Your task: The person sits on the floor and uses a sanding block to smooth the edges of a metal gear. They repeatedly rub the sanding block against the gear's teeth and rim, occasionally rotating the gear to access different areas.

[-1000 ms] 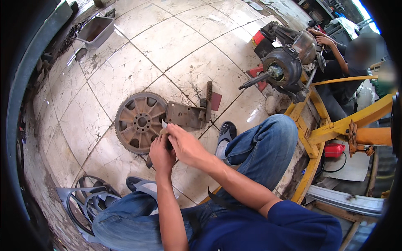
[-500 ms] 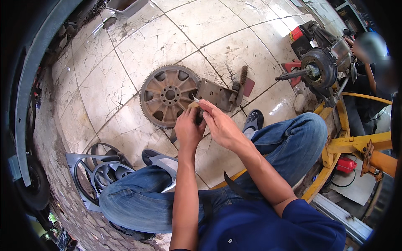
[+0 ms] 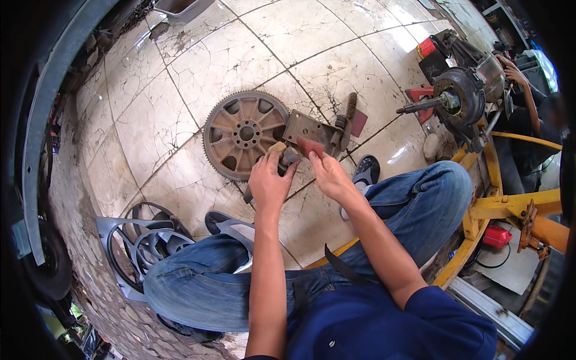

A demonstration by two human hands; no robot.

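Observation:
My left hand (image 3: pixel 268 183) is closed around a grey rounded metal part (image 3: pixel 291 157); a yellowish piece (image 3: pixel 276 148) shows at its fingertips, and I cannot tell whether the two are joined. In my right hand (image 3: pixel 333 175) a folded reddish-brown piece of sandpaper (image 3: pixel 309 146) is pinched between thumb and fingers, just apart from the metal part. Beyond my left hand a toothed flywheel (image 3: pixel 240 128) lies flat on the tiles. Next to it is a metal plate with holes (image 3: pixel 306 129). A dark bar end (image 3: pixel 248 195) pokes out beside my left wrist.
To the plate's right lie a wire brush (image 3: pixel 350 108) and a dark red sheet (image 3: pixel 358 123). A wheel cover (image 3: pixel 159 243) rests by my left knee. An axle assembly (image 3: pixel 459 96) and yellow frame (image 3: pixel 510 207) stand at right, where another person's hand (image 3: pixel 513 72) reaches in.
My right hand has drawn back to the right from my left hand, and the sandpaper now shows flat-side up. The grey metal part has come into clearer sight.

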